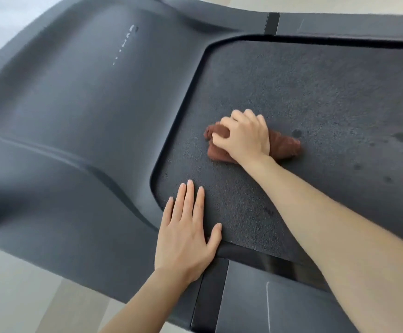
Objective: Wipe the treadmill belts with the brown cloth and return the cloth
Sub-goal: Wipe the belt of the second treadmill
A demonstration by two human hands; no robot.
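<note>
right hand grips brown cloth on treadmill belt, left hand flat

head view, the only feed i get. my right hand [243, 135] is clenched around a crumpled brown cloth [284, 146] of towel-like fabric, fingers curled into the bunch, pressing it down on the black rough-textured treadmill belt [316, 87]. the cloth sits about mid-belt across the width, near the end where the belt meets the cover. a small fold pokes out past the knuckles at frame left, and a bigger lump sticks out from under the palm at frame right.

my left hand [186, 231] is released: fingers straight and close together, thumb spread, lying palm down on the belt's near corner, with the heel of the hand over the belt's edge. the hands are apart, with bare belt between them. both forearms are bare.

left of the belt is the large smooth dark grey moulded motor cover [75, 104] with small pale lettering [133, 30], too blurred to read. a few darker blotches [401, 137] mark the belt right of the cloth; i can't tell if they are wet or stains. the dark grey near side rail [248, 299] runs along the bottom. the far side rail [352, 22] runs along the top, with a black band [271, 22] across it. there is pale floor [15, 296] at bottom left.
</note>
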